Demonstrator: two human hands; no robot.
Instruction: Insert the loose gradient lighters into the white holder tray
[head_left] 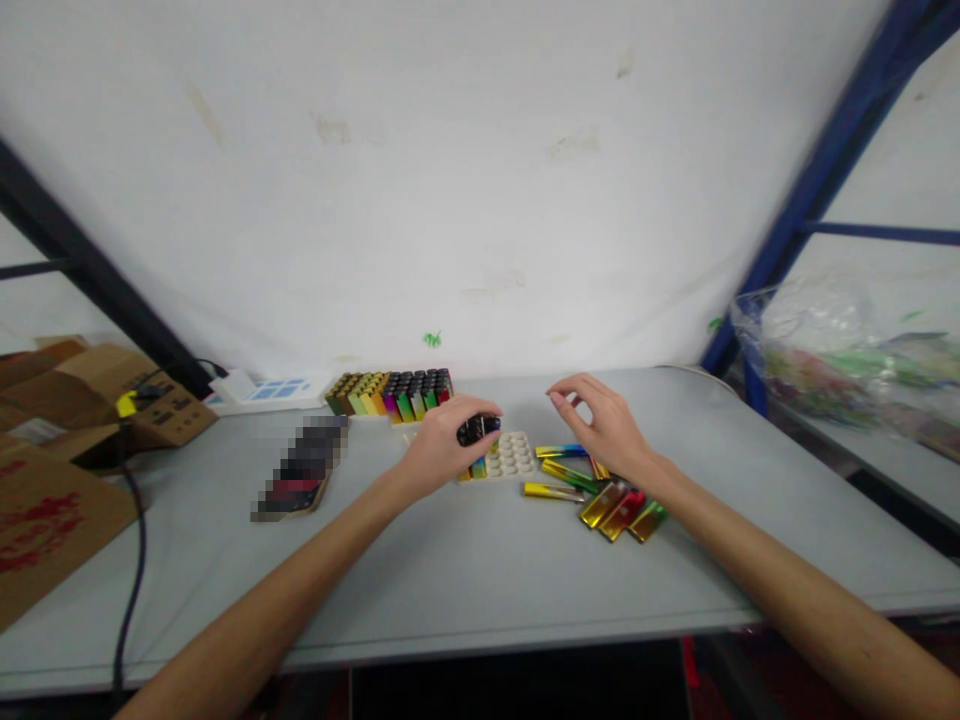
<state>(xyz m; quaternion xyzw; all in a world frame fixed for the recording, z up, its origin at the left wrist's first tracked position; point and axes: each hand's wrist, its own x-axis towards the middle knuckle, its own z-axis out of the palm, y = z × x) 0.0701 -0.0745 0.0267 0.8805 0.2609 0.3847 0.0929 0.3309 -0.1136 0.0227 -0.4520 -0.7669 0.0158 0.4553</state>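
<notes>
My left hand [448,440] is curled around several lighters [477,430], whose black tops show between thumb and fingers. They stand at the left part of a white tray [512,455] with rows of round hollows. My palm and fingers hide the rest of that group. Raised just right of the tray, my right hand [598,420] has its thumb and forefinger apart with nothing between them. Under and in front of it lies a loose pile of shiny lighters [600,505] in gold, red, green and blue; the wrist covers some of them.
Behind my left hand stand two blocks of upright lighters [390,395]. A blurred-out phone-like object [304,470] lies to the left, near a white power strip [274,392]. Cardboard boxes [60,510] and a black cable [135,570] occupy the left edge. Plastic bags [825,350] sit beyond the blue post [795,210].
</notes>
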